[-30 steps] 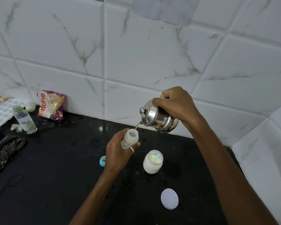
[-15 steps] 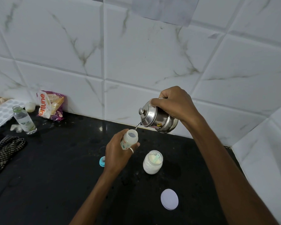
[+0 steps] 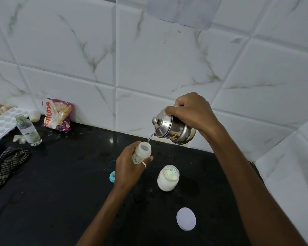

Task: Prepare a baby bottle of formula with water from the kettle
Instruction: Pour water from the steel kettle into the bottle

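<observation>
Black counter (image 3: 60,192) below white marbled tiles: little differs from a second ago, the right grip (image 3: 190,110) wrapped round the tilted steel kettle (image 3: 174,129), its thin stream entering the baby bottle (image 3: 142,151) clasped above the counter in the left grip (image 3: 130,162), so filling appears ongoing. Legible: "3" on the kettle sticker; "…tune" on the packet (image 3: 57,114) by the wall.

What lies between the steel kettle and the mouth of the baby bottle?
Only a thin stream of water, falling from the kettle into the baby bottle held below it; the head view shows nothing else there.
</observation>
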